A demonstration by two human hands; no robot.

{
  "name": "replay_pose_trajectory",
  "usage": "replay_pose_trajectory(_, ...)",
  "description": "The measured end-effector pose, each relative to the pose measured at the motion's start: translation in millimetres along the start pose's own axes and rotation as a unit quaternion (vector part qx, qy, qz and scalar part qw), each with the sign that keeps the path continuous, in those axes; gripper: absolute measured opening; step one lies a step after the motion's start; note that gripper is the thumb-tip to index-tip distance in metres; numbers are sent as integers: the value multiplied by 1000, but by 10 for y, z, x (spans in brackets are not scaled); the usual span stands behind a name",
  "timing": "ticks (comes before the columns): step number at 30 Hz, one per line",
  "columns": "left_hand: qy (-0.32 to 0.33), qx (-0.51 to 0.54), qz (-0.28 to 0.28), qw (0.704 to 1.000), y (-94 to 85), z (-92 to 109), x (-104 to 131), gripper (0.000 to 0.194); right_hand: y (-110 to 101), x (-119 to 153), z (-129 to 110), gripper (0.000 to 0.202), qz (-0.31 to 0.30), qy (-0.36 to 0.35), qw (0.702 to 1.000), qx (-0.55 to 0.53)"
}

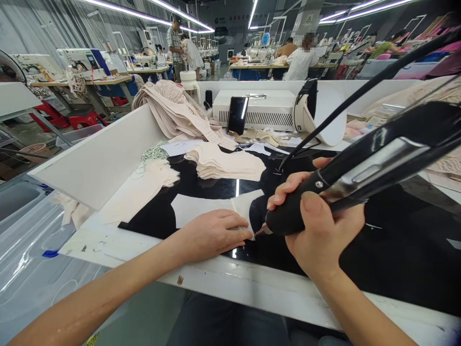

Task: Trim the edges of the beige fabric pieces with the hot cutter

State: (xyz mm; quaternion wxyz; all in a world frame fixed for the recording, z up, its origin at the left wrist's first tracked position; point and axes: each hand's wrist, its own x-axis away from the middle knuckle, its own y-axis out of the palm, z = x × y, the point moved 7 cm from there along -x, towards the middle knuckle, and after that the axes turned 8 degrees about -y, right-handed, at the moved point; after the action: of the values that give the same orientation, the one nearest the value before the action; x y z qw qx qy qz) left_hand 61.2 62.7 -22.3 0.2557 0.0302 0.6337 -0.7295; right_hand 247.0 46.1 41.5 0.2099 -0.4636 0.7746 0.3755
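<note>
One pale, curved piece (196, 209) lies on the glossy black surface (396, 250) in front of the person, its near right corner under the left hand (219, 233). That hand lies low with its fingers close together, probably pressing the corner so it cannot slide; whether the hidden thumb pinches it, I cannot tell. The right hand (324, 230) is wrapped around the thick grip of a black tool (382, 163), whose narrow tip points at the corner beside the left fingertips. The slanted hold seems to suit fine aim, with the bulky body up and out of the way. Beyond the piece sits a pale stack (230, 166), and to the left another stack (140, 190), both apparently within easy reach yet leaving room for the hands. Farther back on the bench (266, 283), a phone (237, 115) leans against a vented white box (268, 108), likely for support, beside bundled pinkish strips (176, 113).
</note>
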Motion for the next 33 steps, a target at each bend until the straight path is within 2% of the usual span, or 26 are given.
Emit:
replay_pose_trajectory(4, 5, 5, 8, 1000, -10, 1, 3, 23, 23, 3, -15, 46, -11, -8, 1000, 4)
replay_pose_trajectory(10, 9, 3, 17, 1000, -15, 5, -2, 23, 4, 6, -1, 55, 6, -2, 1000, -11)
replay_pose_trajectory(17, -2, 14, 3, 1000, -2, -15, -5, 24, 40, 23, -2, 44, -16, -10, 1000, 9)
replay_pose_trajectory(22, -27, 32, 14, 999, -43, -75, 36, 33, 12, 33, -28, 48, -12, -2, 1000, 13)
replay_pose_trajectory(26, -26, 47, 20, 998, -47, -93, 54, 32, -9, 68, -37, 50, -4, 18, 1000, 3)
replay_pose_trajectory(30, -22, 46, 11, 999, -24, -56, 65, 28, -3, 126, -81, 41, 3, 26, 1000, -10)
replay_pose_trajectory(33, -6, 56, 3, 998, -69, 38, 104, 21, -12, 120, -119, 43, 1, 42, 999, -22)
